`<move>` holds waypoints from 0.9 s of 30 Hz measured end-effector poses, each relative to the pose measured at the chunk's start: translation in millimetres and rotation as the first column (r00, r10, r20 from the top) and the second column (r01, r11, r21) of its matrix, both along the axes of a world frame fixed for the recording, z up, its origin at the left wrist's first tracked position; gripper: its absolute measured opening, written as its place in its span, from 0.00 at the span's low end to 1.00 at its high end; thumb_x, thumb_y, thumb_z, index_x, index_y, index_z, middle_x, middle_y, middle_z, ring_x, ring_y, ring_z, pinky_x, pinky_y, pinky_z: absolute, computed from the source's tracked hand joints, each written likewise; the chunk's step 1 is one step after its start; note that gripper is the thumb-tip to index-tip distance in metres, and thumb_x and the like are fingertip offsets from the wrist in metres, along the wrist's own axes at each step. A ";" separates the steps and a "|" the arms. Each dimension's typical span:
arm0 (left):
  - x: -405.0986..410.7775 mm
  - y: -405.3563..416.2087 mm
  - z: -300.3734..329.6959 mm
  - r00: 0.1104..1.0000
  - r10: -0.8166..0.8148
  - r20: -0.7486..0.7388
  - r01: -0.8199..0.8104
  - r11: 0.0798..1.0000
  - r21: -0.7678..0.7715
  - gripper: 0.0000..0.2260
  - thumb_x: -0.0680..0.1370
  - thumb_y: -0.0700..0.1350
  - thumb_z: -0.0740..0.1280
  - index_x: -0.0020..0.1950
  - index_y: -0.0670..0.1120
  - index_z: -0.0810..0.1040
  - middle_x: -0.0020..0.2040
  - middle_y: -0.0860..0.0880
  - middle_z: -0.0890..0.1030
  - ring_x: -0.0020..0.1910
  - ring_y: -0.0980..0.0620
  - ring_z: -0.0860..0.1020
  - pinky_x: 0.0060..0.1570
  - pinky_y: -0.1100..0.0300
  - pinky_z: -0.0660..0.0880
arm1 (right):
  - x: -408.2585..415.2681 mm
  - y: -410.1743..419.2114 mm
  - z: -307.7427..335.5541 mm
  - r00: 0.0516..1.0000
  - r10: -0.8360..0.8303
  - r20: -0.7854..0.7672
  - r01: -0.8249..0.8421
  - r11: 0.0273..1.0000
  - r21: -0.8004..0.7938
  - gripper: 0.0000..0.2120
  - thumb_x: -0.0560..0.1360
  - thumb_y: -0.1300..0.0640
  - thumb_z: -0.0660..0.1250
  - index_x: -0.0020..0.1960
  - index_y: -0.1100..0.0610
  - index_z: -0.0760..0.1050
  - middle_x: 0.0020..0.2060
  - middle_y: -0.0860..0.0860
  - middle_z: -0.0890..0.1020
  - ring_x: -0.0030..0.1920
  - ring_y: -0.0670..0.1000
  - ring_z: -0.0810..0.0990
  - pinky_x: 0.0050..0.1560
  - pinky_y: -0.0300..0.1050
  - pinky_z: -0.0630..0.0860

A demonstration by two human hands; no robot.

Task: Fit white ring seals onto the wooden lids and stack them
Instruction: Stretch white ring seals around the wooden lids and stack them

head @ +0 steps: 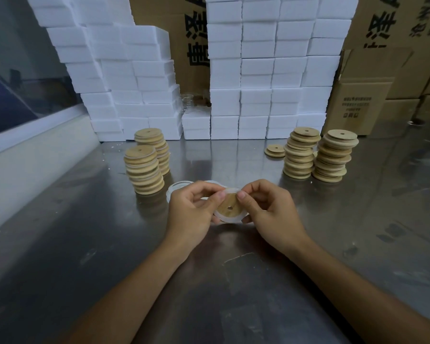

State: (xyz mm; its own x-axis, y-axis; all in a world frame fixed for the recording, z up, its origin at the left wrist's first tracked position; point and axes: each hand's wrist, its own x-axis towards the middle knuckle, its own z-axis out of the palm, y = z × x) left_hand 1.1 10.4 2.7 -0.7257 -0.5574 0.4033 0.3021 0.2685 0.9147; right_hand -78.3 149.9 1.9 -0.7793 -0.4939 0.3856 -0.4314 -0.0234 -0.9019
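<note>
A round wooden lid [230,207] with a small centre hole is held just above the steel table, tilted toward me. A white ring seal [227,218] wraps its rim. My left hand [193,209] pinches the lid and seal on the left, thumb on the upper edge. My right hand [271,207] pinches them on the right, thumb pressing the seal at the top. More white ring seals [176,188] lie on the table behind my left hand, partly hidden by it.
Two stacks of lids [144,170] stand at the left, two taller stacks [333,157] at the right, with a low pile [274,150] beside them. White foam boxes [256,78] and cardboard cartons [358,105] wall off the back. A white ledge [35,150] borders the left.
</note>
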 end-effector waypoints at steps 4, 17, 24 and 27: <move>-1.4 -1.1 -1.3 0.999 0.027 0.035 -0.027 1.000 0.008 0.09 0.75 0.35 0.72 0.39 0.47 0.81 0.36 0.52 0.84 0.27 0.56 0.80 0.25 0.67 0.74 | 0.3 -0.2 0.8 0.999 0.024 0.045 -0.024 1.000 -0.003 0.03 0.77 0.62 0.69 0.44 0.60 0.78 0.37 0.54 0.86 0.39 0.51 0.85 0.39 0.48 0.82; -5.9 -4.4 -6.2 0.996 0.084 0.021 -0.083 0.996 -0.035 0.10 0.76 0.38 0.71 0.38 0.51 0.80 0.37 0.49 0.84 0.30 0.58 0.79 0.31 0.67 0.73 | 4.6 -0.2 7.5 0.992 0.042 0.119 -0.040 0.999 -0.021 0.04 0.77 0.64 0.69 0.44 0.64 0.77 0.35 0.55 0.86 0.36 0.49 0.85 0.35 0.38 0.80; -2.5 -3.9 -4.9 0.997 0.078 0.018 -0.077 0.995 -0.056 0.09 0.76 0.37 0.71 0.39 0.49 0.80 0.35 0.51 0.84 0.28 0.58 0.79 0.29 0.69 0.73 | 4.8 0.9 6.3 0.997 0.020 0.068 -0.021 1.000 0.022 0.04 0.77 0.62 0.69 0.44 0.62 0.77 0.36 0.53 0.86 0.38 0.50 0.86 0.38 0.41 0.82; -1.6 -2.3 -1.9 0.997 0.074 0.030 -0.071 0.995 -0.075 0.10 0.76 0.35 0.71 0.38 0.48 0.79 0.34 0.52 0.83 0.26 0.60 0.78 0.29 0.69 0.72 | 3.6 1.6 7.2 0.999 0.020 0.050 -0.021 0.999 0.032 0.05 0.76 0.64 0.69 0.43 0.63 0.77 0.36 0.54 0.86 0.38 0.50 0.86 0.39 0.44 0.82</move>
